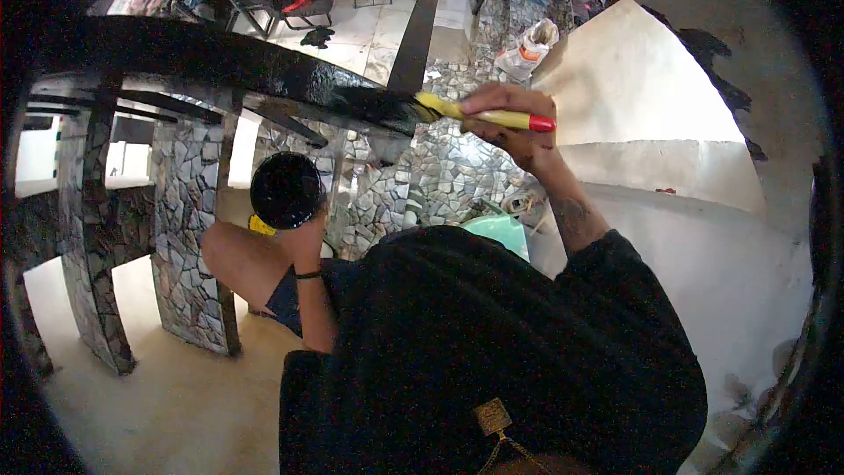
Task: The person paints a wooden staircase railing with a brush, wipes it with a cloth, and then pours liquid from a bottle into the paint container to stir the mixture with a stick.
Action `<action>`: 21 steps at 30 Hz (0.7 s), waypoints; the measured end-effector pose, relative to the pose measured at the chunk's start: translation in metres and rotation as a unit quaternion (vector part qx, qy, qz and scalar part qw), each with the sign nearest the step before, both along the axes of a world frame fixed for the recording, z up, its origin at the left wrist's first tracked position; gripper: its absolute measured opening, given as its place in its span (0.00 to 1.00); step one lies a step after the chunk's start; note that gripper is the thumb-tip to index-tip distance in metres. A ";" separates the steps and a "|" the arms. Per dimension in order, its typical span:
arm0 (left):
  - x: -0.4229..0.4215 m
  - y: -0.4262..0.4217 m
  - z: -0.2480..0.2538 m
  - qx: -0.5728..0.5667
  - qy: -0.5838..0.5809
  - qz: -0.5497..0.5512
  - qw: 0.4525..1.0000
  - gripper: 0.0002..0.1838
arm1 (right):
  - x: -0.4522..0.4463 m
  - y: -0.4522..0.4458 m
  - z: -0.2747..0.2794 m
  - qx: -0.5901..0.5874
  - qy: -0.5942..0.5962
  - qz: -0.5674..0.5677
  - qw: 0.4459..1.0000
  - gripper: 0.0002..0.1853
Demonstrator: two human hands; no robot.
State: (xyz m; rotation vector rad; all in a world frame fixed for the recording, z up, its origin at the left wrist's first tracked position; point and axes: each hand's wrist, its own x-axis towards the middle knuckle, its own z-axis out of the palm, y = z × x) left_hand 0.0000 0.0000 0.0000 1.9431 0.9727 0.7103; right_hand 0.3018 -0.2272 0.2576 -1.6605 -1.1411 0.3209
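Note:
My right hand is closed around a paintbrush with a yellow handle and a red end. Its dark bristles press against the end of a glossy black railing beam. Lower down, my left hand grips a round container of black paint from below, tilted so its dark inside faces me. The fingers of that hand are mostly hidden behind the container.
Stone-patterned posts stand under the beam on the left. A pale wall panel rises at the right. Beyond the beam lie a white bag, a chair and heaped clothes. A mint-green basin sits below my right arm.

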 end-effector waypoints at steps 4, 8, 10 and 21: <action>-0.020 -0.004 0.041 0.159 0.124 -0.088 0.975 0.30 | 0.005 -0.049 -0.035 -0.013 0.051 -0.038 0.998 0.09; -0.009 -0.039 0.091 0.163 0.104 -0.154 0.969 0.27 | 0.013 -0.091 -0.031 -0.046 0.085 -0.067 0.993 0.11; -0.014 -0.036 0.104 0.270 0.141 -0.216 0.928 0.27 | 0.015 -0.097 -0.042 -0.044 0.189 -0.140 0.971 0.11; -0.008 -0.033 0.190 0.040 0.126 -0.307 0.943 0.26 | 0.001 -0.126 -0.084 0.185 0.346 -0.246 0.886 0.14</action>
